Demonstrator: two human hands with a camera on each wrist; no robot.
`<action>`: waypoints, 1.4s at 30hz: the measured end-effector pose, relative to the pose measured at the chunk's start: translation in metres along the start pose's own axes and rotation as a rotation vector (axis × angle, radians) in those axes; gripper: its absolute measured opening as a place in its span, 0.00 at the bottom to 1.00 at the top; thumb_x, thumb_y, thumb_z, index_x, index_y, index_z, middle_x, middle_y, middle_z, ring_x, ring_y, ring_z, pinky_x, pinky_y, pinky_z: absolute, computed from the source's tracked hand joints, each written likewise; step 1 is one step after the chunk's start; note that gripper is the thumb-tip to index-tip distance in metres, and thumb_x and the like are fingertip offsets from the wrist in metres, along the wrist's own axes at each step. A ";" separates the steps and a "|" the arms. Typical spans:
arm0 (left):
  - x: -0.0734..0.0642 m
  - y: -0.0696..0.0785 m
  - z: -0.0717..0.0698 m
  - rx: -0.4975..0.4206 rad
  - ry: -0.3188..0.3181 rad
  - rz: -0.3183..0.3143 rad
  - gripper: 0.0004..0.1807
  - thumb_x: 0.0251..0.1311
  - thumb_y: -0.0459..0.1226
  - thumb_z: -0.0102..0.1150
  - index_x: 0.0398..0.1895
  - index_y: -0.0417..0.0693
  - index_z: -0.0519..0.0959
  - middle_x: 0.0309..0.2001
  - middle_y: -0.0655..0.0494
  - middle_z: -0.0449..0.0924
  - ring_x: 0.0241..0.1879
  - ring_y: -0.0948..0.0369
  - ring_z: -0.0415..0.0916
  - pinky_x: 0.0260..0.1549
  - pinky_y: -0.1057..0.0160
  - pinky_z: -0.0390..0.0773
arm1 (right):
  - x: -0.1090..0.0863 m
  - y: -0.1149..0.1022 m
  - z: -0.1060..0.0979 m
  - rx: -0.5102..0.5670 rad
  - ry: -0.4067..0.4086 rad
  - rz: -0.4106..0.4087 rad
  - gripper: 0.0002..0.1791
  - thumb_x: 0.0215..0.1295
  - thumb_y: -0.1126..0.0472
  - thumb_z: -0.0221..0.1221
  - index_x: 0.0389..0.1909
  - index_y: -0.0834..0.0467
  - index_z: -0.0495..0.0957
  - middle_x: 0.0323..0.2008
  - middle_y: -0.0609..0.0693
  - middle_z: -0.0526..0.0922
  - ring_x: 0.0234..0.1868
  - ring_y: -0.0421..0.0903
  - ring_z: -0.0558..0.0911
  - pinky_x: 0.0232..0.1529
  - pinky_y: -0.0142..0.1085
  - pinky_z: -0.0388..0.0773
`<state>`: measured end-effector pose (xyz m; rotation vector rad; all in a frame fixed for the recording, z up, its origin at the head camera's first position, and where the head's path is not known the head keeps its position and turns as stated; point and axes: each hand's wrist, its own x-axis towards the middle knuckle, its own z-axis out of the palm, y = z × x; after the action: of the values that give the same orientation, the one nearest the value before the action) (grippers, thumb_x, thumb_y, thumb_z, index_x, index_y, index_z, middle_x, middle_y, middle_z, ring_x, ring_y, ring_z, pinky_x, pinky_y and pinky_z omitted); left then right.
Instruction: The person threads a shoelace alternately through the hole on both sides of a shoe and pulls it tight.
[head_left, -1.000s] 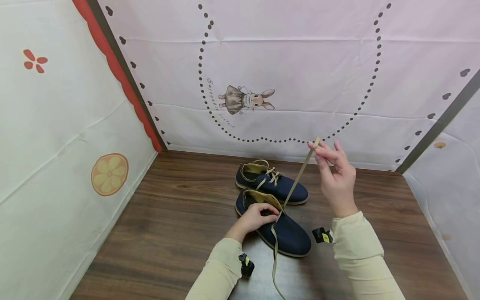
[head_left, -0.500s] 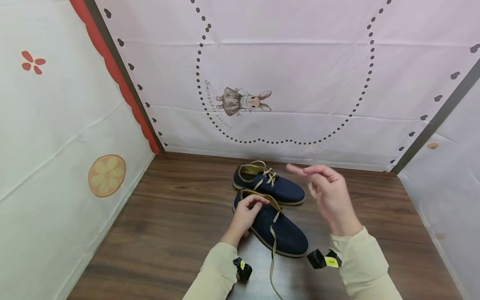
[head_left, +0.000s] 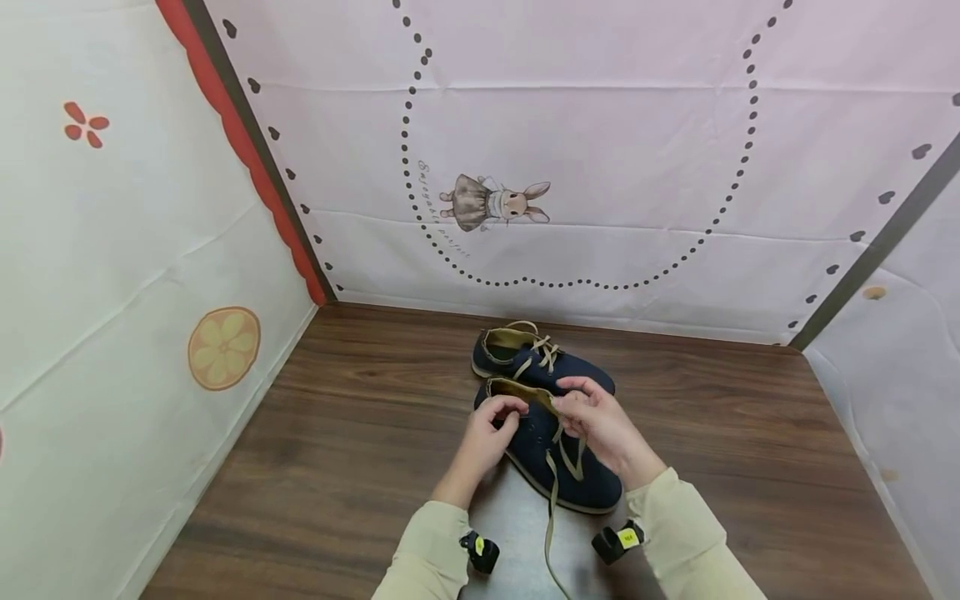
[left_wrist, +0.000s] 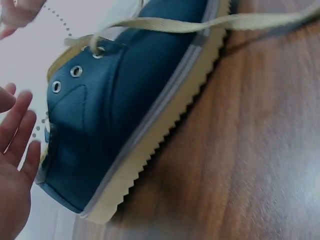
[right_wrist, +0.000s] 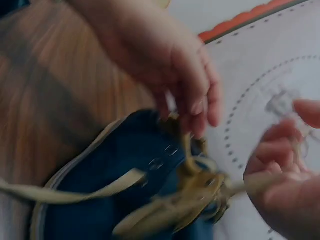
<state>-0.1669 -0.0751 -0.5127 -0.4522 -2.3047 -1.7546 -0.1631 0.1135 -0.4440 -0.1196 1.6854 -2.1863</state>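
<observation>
A navy shoe (head_left: 592,483) with a tan sole stands nearest me, its lace partly threaded. One lace end (head_left: 552,521) trails over its side onto the table. My right hand (head_left: 606,433) pinches the other length of shoelace (right_wrist: 240,187) above the shoe's opening, and the lace hangs in a loop below the fingers. Beside the opening, my left hand (head_left: 486,437) has loosely bent fingers with nothing visible between them. The left wrist view shows bare eyelets (left_wrist: 76,71) along the near flap. Blur in the right wrist view hides whether the left fingertips touch the tongue.
A matching navy shoe (head_left: 581,373), laced, stands just behind the first one. The brown wood-grain table (head_left: 360,433) meets a printed cloth wall (head_left: 615,167) close behind the shoes. More cloth walls rise at the left and right.
My right hand first held the lace up taut at the right, then came down and left to the shoe opening. My left hand rose slightly off the shoe and shifted left.
</observation>
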 end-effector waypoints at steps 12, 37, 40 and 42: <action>-0.001 0.014 0.006 0.030 -0.175 -0.015 0.06 0.57 0.38 0.61 0.34 0.46 0.83 0.35 0.57 0.79 0.35 0.64 0.70 0.32 0.66 0.70 | 0.003 0.021 -0.009 -0.336 -0.137 -0.075 0.15 0.63 0.73 0.50 0.49 0.70 0.60 0.26 0.49 0.68 0.21 0.42 0.68 0.25 0.32 0.66; -0.009 -0.019 -0.005 0.229 -0.133 0.102 0.12 0.41 0.26 0.70 0.22 0.49 0.76 0.35 0.58 0.73 0.45 0.57 0.64 0.46 0.57 0.65 | 0.007 0.030 -0.013 -1.348 -0.021 -0.437 0.03 0.58 0.61 0.62 0.32 0.50 0.82 0.29 0.39 0.77 0.31 0.39 0.71 0.34 0.34 0.71; -0.009 -0.020 -0.005 0.226 -0.126 0.119 0.13 0.40 0.25 0.70 0.21 0.49 0.76 0.35 0.58 0.73 0.43 0.58 0.64 0.44 0.59 0.66 | 0.010 0.038 -0.011 -1.390 -0.031 -0.473 0.03 0.58 0.62 0.62 0.33 0.50 0.81 0.29 0.39 0.75 0.31 0.39 0.71 0.34 0.34 0.71; -0.010 -0.019 -0.006 0.220 -0.117 0.128 0.14 0.39 0.24 0.70 0.19 0.49 0.75 0.35 0.58 0.73 0.42 0.58 0.64 0.43 0.60 0.67 | 0.011 0.040 -0.009 -1.389 -0.029 -0.481 0.03 0.58 0.62 0.62 0.32 0.50 0.81 0.29 0.39 0.74 0.31 0.39 0.70 0.33 0.34 0.71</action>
<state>-0.1650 -0.0864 -0.5318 -0.6606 -2.4522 -1.4317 -0.1660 0.1098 -0.4866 -0.9486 3.0021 -0.7715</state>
